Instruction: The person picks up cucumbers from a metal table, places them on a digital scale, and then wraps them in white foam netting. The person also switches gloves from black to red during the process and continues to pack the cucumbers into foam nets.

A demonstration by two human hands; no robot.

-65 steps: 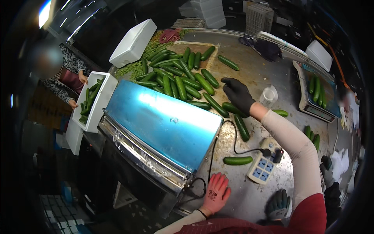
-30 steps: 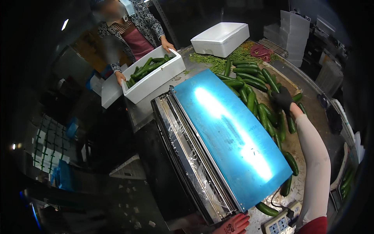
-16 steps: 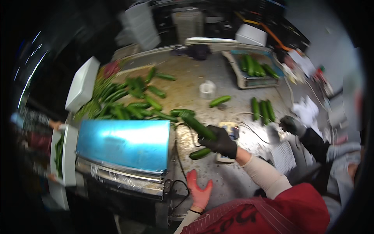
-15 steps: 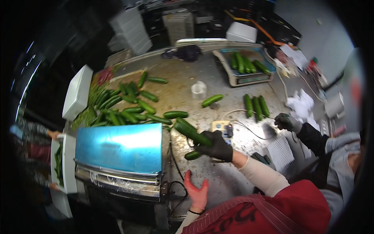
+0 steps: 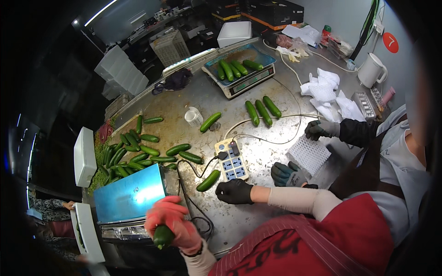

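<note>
My left hand (image 5: 169, 216), in a red-pink glove, grips a cucumber (image 5: 163, 237) above the front of the blue-topped wrapping machine (image 5: 126, 193). My right hand (image 5: 232, 191), in a black glove, has its fingers curled with no item visible in them, low over the metal table beside a lone cucumber (image 5: 208, 180) and a power strip (image 5: 232, 168). Behind the machine lies a loose pile of cucumbers (image 5: 131, 154), with leafy green stems along its left side.
A co-worker's gloved hands (image 5: 322, 130) are at my right near white foam netting (image 5: 308, 153). A scale (image 5: 239, 76) bears cucumbers; three more (image 5: 262, 109) lie nearby. Another person (image 5: 50, 216) holds a foam box (image 5: 87, 232) at far left. A kettle (image 5: 372, 70) stands right.
The cucumber that my right hand carried half a second ago is gone from it; my left hand has risen and now grips one. The view has swung right.
</note>
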